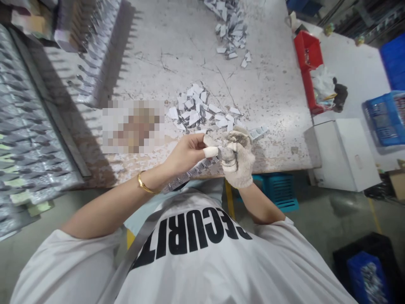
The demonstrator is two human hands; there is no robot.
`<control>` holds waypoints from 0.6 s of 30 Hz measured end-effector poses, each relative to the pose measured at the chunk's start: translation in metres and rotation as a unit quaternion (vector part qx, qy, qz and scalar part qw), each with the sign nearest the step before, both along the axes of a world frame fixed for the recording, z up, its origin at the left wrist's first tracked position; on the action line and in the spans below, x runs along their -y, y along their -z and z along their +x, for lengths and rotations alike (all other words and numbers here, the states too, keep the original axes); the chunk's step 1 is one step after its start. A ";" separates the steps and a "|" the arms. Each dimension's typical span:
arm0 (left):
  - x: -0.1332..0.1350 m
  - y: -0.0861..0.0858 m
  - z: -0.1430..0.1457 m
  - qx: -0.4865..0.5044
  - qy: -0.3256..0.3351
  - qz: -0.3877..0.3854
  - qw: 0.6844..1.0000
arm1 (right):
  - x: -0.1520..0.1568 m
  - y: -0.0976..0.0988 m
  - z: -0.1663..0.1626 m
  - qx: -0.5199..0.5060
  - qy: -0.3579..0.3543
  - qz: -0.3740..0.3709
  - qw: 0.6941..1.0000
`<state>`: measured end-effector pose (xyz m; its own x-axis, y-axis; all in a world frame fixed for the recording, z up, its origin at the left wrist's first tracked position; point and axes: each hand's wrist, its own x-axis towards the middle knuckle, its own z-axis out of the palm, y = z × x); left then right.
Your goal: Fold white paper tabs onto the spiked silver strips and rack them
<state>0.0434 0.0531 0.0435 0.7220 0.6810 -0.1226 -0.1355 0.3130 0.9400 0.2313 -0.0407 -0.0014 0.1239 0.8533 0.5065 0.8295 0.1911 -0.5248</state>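
A long silver foil blister strip [196, 172] runs from my hands down towards my chest. My left hand [190, 152], bare with white finger cots and a gold bangle [145, 184] at the wrist, pinches the strip. My right hand [238, 158], in a soiled white knit glove, grips it just beside those fingertips. Under my hands, a loose pile of cut foil pieces [198, 107] lies on the scuffed white workbench [177, 50]. One small foil piece [257, 133] sits just past the glove.
A second pile of foil pieces [230, 29] lies farther along the bench. Rows of foil sheets [31, 118] and a rack [91, 46] stand on the left. A pixelated patch [133, 126] covers part of the bench. A red crate [308, 55], white box [343, 154] and blue crate [387, 118] stand beyond the right edge.
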 end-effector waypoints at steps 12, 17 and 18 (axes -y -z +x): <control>-0.003 0.028 -0.031 -0.170 0.027 0.114 0.978 | 0.018 0.019 0.015 0.243 0.052 -0.021 0.968; -0.012 0.028 -0.032 -0.289 0.028 0.195 0.937 | 0.011 0.018 0.013 0.287 0.039 -0.065 0.955; -0.015 0.028 -0.030 -0.318 0.031 0.219 0.922 | 0.009 0.018 0.013 0.283 0.038 -0.084 0.955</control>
